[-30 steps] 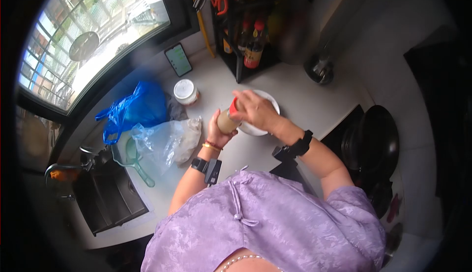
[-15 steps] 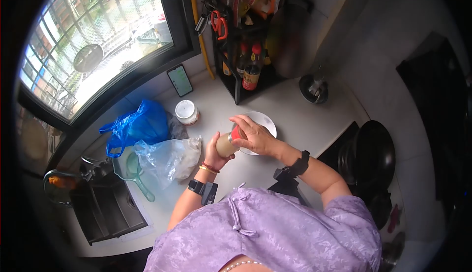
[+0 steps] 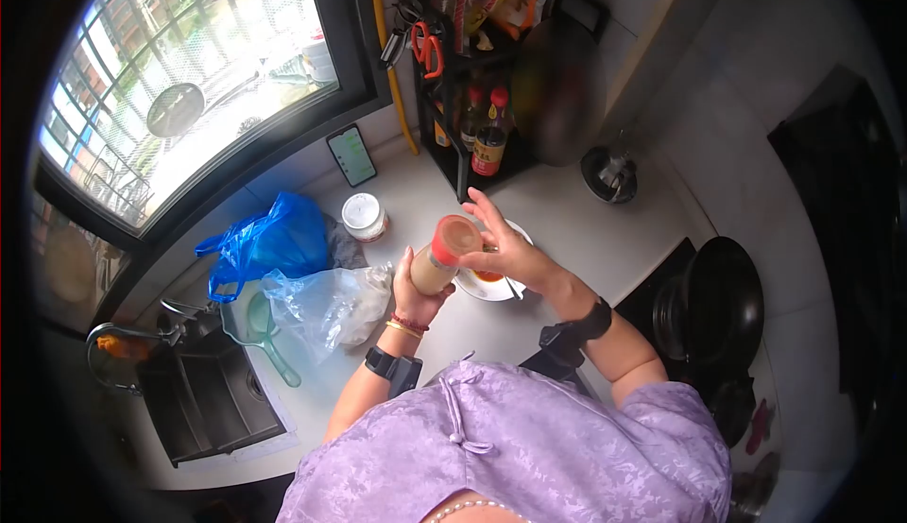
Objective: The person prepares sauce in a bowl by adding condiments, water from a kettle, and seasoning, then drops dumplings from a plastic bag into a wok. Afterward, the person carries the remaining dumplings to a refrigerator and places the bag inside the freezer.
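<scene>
My left hand (image 3: 417,294) is wrapped round a jar (image 3: 434,271) with light brown contents, held tilted above the counter. A red lid or collar (image 3: 456,238) tops the jar. My right hand (image 3: 512,257) is at that red part, its thumb and lower fingers near the rim and its upper fingers stretched out. Whether it grips the lid is hard to make out. Behind and beneath my right hand lies a white plate (image 3: 493,292) holding reddish sauce and a utensil.
Left of the jar are a white-lidded tub (image 3: 365,213), a clear bag (image 3: 326,308), a blue bag (image 3: 274,240) and a green strainer (image 3: 274,358). A phone (image 3: 351,155) leans at the wall. A black rack (image 3: 460,169) holds bottles. Black pans (image 3: 723,287) stand right; a sink (image 3: 203,400) is lower left.
My right hand has shifted off the top of the red part to its side, with fingers more spread. More of the jar's top and the sauce on the plate now show.
</scene>
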Demonstrator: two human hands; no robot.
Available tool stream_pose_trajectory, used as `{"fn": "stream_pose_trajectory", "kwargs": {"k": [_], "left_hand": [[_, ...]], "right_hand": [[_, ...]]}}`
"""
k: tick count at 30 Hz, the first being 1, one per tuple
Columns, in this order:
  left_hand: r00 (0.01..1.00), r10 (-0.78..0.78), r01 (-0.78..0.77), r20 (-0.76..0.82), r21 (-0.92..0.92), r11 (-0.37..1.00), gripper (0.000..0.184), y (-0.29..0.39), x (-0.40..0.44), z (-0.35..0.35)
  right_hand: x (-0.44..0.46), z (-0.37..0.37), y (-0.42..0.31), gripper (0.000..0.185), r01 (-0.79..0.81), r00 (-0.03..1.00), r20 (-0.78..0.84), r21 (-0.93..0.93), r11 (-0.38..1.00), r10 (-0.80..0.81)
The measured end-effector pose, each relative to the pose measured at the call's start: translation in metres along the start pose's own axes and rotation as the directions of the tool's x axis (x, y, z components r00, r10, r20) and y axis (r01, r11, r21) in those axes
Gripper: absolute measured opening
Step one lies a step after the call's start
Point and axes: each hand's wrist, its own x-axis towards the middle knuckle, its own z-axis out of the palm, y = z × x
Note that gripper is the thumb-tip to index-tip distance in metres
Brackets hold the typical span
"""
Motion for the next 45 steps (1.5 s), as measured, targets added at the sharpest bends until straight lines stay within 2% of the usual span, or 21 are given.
{"fn": "stream_pose_trajectory", "kwargs": {"k": [1, 3, 4, 5, 6, 7, 9, 11, 13, 14, 15, 17, 19, 23, 25, 29, 32, 34, 41, 44, 45], "left_hand": [[1.000, 0.000, 0.000, -0.001, 0.000, 1.000, 0.046, 0.000, -0.001, 0.005], [0.995, -0.080, 0.074, -0.062, -0.087, 0.993, 0.048, -0.003, -0.005, 0.021], [0.995, -0.084, 0.078, -0.061, -0.091, 0.993, 0.048, -0.007, -0.001, 0.018], [0.986, -0.124, 0.139, 0.113, -0.136, 0.981, 0.050, -0.012, 0.003, 0.013], [0.947, -0.148, 0.202, 0.286, -0.169, 0.965, 0.052, -0.015, 0.007, 0.010], [0.947, -0.147, 0.201, 0.285, -0.171, 0.965, 0.052, -0.014, 0.004, 0.020], [0.990, -0.138, 0.138, -0.016, 0.032, 0.990, 0.060, -0.009, -0.002, 0.050], [0.987, -0.152, 0.152, 0.053, 0.004, 0.988, 0.062, -0.006, 0.004, 0.048], [0.991, -0.130, 0.121, 0.046, 0.159, 0.980, 0.060, -0.004, 0.011, 0.032], [0.992, -0.128, 0.128, -0.009, 0.158, 0.979, 0.041, -0.001, 0.004, 0.035], [0.992, -0.127, 0.128, -0.018, 0.152, 0.980, 0.041, 0.000, 0.003, 0.022], [0.990, -0.120, 0.090, 0.076, 0.315, 0.945, 0.027, -0.004, 0.000, -0.011], [0.996, -0.078, 0.086, -0.040, 0.285, 0.954, 0.018, -0.004, -0.013, -0.008], [0.989, -0.068, 0.096, -0.128, 0.224, 0.970, 0.020, -0.003, -0.039, -0.033], [0.984, -0.076, 0.110, -0.160, 0.212, 0.971, 0.020, 0.001, -0.053, -0.041], [0.960, -0.007, 0.076, -0.279, 0.236, 0.969, 0.012, 0.000, -0.069, -0.042], [0.957, 0.013, 0.048, -0.289, 0.203, 0.978, 0.014, -0.002, -0.073, -0.050], [0.953, 0.021, 0.038, -0.301, 0.190, 0.981, 0.015, -0.002, -0.072, -0.052], [0.939, 0.002, 0.083, -0.343, 0.234, 0.969, 0.014, -0.002, -0.058, -0.047], [0.927, -0.021, 0.133, -0.375, 0.275, 0.952, 0.013, -0.004, -0.050, -0.041], [0.928, -0.025, 0.136, -0.372, 0.278, 0.951, 0.013, -0.004, -0.049, -0.039]], "right_hand": [[0.002, -0.002, 0.007, 0.086, 0.000, 1.000, 0.000, 0.000, 1.000, 0.000], [0.005, -0.009, 0.031, 0.091, 0.093, 0.975, 0.220, -0.223, 0.970, -0.043], [0.004, 0.000, 0.034, 0.081, 0.180, 0.971, 0.212, -0.319, 0.931, -0.115], [-0.004, 0.009, 0.028, 0.066, 0.088, 0.994, 0.079, -0.177, 0.980, -0.075], [-0.001, 0.006, 0.032, 0.060, 0.067, 0.997, 0.049, -0.218, 0.974, -0.058], [0.002, 0.002, 0.036, 0.054, 0.047, 0.999, 0.020, -0.256, 0.966, -0.043], [0.001, -0.003, 0.026, 0.051, 0.085, 0.995, -0.023, -0.226, 0.970, -0.092], [0.005, -0.016, 0.027, 0.045, 0.131, 0.984, -0.099, -0.134, 0.982, -0.145], [0.016, -0.040, 0.035, 0.041, 0.176, 0.951, -0.238, -0.106, 0.979, -0.197], [0.023, -0.056, 0.037, 0.039, 0.203, 0.920, -0.316, -0.119, 0.972, -0.231], [0.031, -0.074, 0.041, 0.037, 0.227, 0.882, -0.392, -0.134, 0.965, -0.262], [0.053, -0.118, 0.055, 0.036, 0.143, 0.767, -0.500, -0.476, 0.868, -0.401], [0.074, -0.151, 0.067, 0.038, 0.088, 0.698, -0.539, -0.589, 0.804, -0.471], [0.113, -0.195, 0.094, 0.037, -0.091, 0.695, -0.615, -0.589, 0.803, -0.372], [0.130, -0.204, 0.099, 0.054, -0.248, 0.665, -0.663, -0.630, 0.736, -0.343], [0.167, -0.219, 0.122, 0.060, -0.351, 0.661, -0.685, -0.643, 0.681, -0.306], [0.189, -0.220, 0.134, 0.061, -0.322, 0.589, -0.711, -0.643, 0.695, -0.384], [0.199, -0.218, 0.136, 0.062, -0.485, 0.535, -0.790, -0.579, 0.655, -0.301], [0.212, -0.216, 0.141, 0.064, -0.490, 0.526, -0.804, -0.553, 0.674, -0.278], [0.203, -0.215, 0.136, 0.060, -0.371, 0.511, -0.808, -0.514, 0.773, -0.292], [0.200, -0.217, 0.143, 0.053, -0.199, 0.560, -0.737, -0.562, 0.802, -0.378]]}}
